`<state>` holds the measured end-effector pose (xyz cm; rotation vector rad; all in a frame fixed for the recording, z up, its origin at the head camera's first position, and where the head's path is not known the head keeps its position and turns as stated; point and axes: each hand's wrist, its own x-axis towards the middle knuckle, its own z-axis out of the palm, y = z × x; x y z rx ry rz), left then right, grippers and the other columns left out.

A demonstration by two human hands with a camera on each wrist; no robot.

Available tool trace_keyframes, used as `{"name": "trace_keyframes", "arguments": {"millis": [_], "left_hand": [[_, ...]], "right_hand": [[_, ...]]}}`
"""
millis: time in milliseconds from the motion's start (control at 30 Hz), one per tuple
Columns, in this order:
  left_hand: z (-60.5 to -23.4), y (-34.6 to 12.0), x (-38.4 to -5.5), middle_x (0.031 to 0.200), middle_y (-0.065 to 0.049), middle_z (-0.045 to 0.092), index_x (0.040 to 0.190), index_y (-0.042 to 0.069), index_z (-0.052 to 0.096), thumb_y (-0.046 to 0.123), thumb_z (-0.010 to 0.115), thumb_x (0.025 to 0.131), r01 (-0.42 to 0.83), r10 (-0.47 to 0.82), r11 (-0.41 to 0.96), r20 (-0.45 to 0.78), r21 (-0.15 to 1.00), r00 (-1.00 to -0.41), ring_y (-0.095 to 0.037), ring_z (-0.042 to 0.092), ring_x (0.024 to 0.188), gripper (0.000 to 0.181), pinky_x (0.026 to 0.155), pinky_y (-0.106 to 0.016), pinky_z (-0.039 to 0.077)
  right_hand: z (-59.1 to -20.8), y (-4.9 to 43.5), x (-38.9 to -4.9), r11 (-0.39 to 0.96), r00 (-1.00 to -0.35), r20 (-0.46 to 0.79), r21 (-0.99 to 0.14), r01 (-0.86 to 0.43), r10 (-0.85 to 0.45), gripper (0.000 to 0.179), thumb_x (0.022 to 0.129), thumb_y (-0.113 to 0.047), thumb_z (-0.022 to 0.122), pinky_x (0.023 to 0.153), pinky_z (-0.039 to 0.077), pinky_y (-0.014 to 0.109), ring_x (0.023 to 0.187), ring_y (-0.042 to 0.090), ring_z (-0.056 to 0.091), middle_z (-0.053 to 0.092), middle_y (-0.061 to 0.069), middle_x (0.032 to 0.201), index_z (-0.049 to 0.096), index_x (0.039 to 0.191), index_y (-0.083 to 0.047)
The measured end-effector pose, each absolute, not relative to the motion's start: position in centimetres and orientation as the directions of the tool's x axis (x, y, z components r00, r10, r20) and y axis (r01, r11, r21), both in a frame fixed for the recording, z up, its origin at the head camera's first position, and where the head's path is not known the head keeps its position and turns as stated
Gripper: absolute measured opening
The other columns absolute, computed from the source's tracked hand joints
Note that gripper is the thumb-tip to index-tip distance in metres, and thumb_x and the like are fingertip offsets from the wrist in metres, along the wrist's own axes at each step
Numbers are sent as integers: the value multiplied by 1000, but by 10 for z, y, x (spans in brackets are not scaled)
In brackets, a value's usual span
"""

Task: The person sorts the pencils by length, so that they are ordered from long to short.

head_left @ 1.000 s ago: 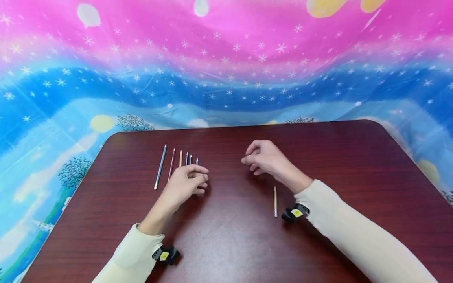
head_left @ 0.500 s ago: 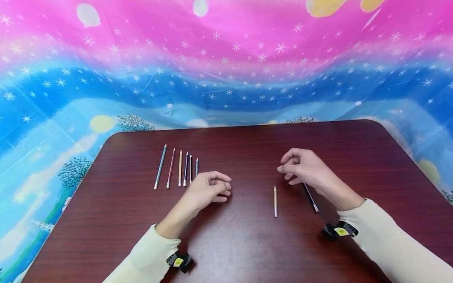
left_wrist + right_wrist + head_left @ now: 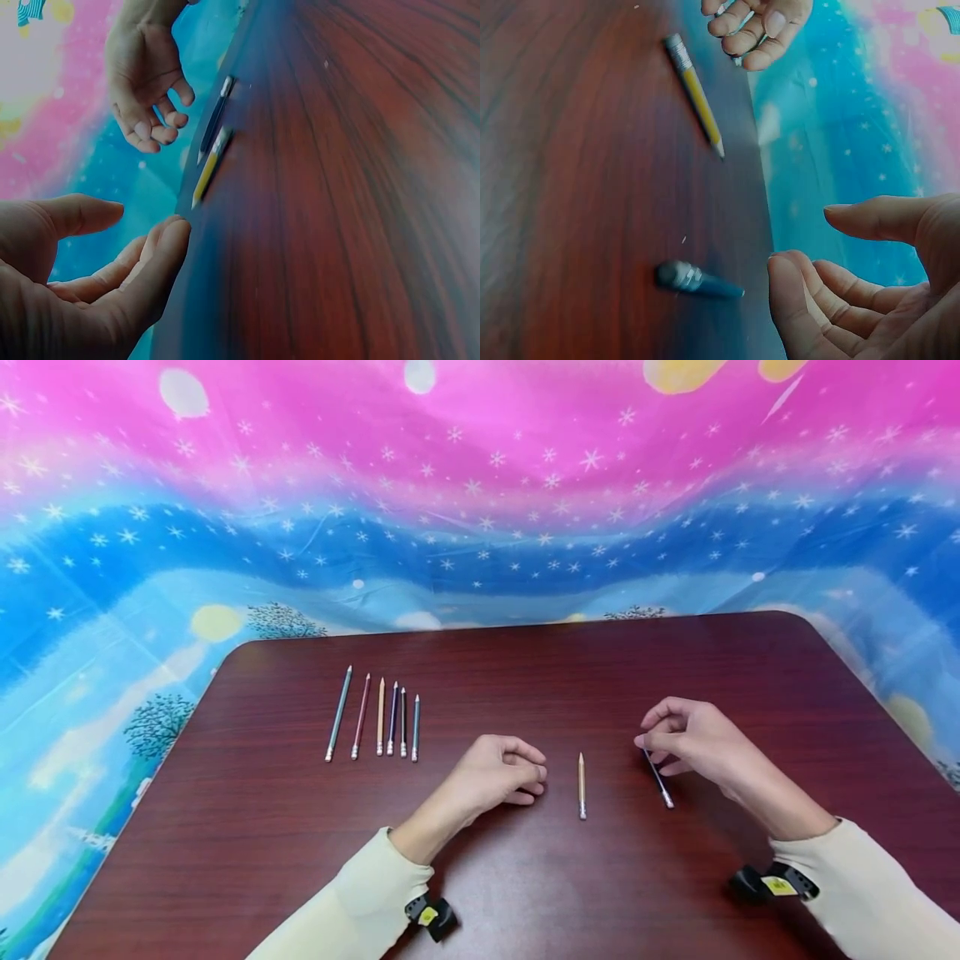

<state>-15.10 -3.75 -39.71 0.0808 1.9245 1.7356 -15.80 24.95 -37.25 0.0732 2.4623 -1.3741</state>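
Observation:
My left hand [image 3: 495, 772] hovers over the table just left of a short yellow pencil [image 3: 582, 789]. Its fingers are loosely bent and, in the left wrist view, a gap shows between thumb and fingertips with nothing in it. Farther right, my right hand [image 3: 705, 743] hovers above a short dark pencil [image 3: 662, 785], covering its tip in the head view. The right wrist view shows the thumb apart from the fingers and that dark pencil [image 3: 712, 285] lying on the table beside the fingertips. Both pencils have metal-banded eraser ends towards the person.
Several pencils of falling length lie in a row at the left, from a long teal pencil [image 3: 339, 713] to a short blue one [image 3: 416, 728]. The dark red wooden table [image 3: 480, 677] ends at a patterned cloth backdrop [image 3: 480, 527]. Each wrist wears a small black camera [image 3: 432, 917].
Both hands have moved right and nearer the person. My left hand has left the pencil row, uncovering it; my right hand has come over the dark pencil, which its arm hid earlier.

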Motion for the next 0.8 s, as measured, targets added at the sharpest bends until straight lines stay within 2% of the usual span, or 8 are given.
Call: {"name": "trace_keyframes", "arguments": {"millis": [267,433,633,800], "left_hand": [[-397,-14,-156,104,-23,78,116,-9,68,-5,66,94,-342,396,181,-386,922,-833,-22,76,85,22,78,-35,66],[-400,-5,-156,101,-23,77,115,-10,67,-8,66,91,-342,381,186,-388,921,-839,-18,72,79,24,75,-35,66],[-400,8,-155,87,-13,75,109,-7,68,-9,71,87,-275,365,260,-358,926,-859,-14,67,71,23,69,-30,65],[-398,14,-154,76,-1,72,106,0,72,-4,73,84,-155,329,439,-319,885,-889,-8,66,62,23,61,-20,58]], "right_hand": [[-380,263,-152,571,-949,-303,-797,199,-91,36,98,-12,71,67,63,33,77,17,67,72,6,91,54,123,8],[-384,267,-149,574,-943,-318,-792,207,-98,36,96,-10,70,68,64,33,80,17,67,70,8,93,53,123,8],[-390,270,-147,567,-935,-335,-795,215,-114,34,96,-7,66,68,63,35,81,16,67,69,8,94,52,123,8],[-397,270,-147,555,-932,-336,-805,210,-134,30,96,-4,62,67,63,35,81,12,70,69,7,94,51,121,8]]}}
